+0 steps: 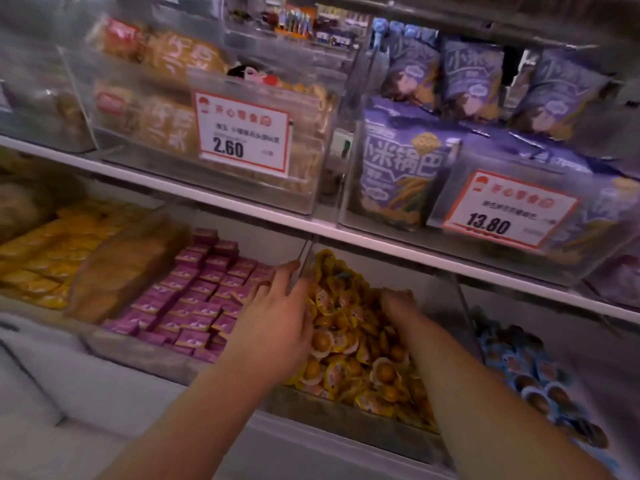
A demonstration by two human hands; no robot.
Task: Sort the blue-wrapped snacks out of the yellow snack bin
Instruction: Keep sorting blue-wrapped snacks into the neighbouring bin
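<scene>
A clear bin (346,415) on the lower shelf is heaped with yellow-wrapped snacks (349,344). A bit of blue wrapper (343,274) peeks out near the back of the heap. My left hand (277,317) lies on the left side of the heap with its fingers reaching along the bin's left wall. My right hand (398,301) digs into the heap further back, fingers curled down among the wrappers; what they hold is hidden. The bin to the right holds blue-wrapped snacks (530,368).
A bin of purple boxed snacks (194,299) stands left of the yellow bin, with yellow packs (45,261) further left. The shelf above (346,233) overhangs closely, carrying clear bins with price tags (242,133) and purple bags (398,168).
</scene>
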